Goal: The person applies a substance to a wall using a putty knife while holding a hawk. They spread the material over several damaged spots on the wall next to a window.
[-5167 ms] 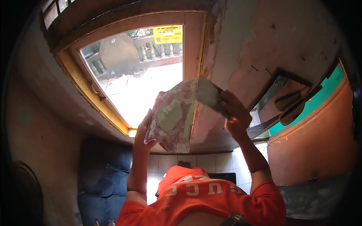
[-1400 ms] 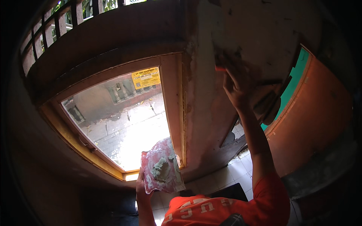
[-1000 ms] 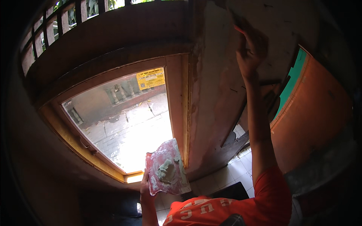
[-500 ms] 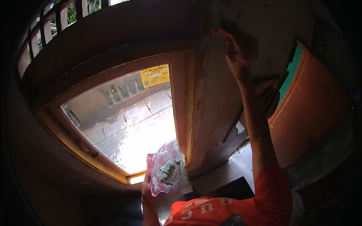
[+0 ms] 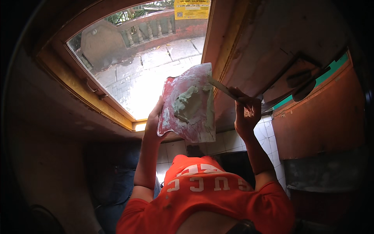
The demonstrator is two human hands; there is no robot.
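My left hand [image 5: 155, 113] grips the left edge of a red, smeared board [image 5: 168, 91], held up in front of my chest. A thick lump of pale grey-green putty [image 5: 187, 104] sits on the middle of the board, with thin streaks spread around it. My right hand [image 5: 248, 113] is closed round a putty knife [image 5: 223, 89], which is seen almost edge-on. Its tip meets the board's upper right edge, near the smeared strip there. The handle is mostly hidden in my fingers.
Behind the board is a glazed panel [image 5: 128, 66] in a wooden frame [image 5: 83, 87], with a yellow sticker [image 5: 191, 9] at its top. An orange-brown panel [image 5: 319, 117] stands at the right. White floor tiles [image 5: 269, 134] show below, and dark furniture lies at the lower left.
My right hand has come down from the wall at the upper right to the board's edge. The board has been raised, and the view has tilted downward.
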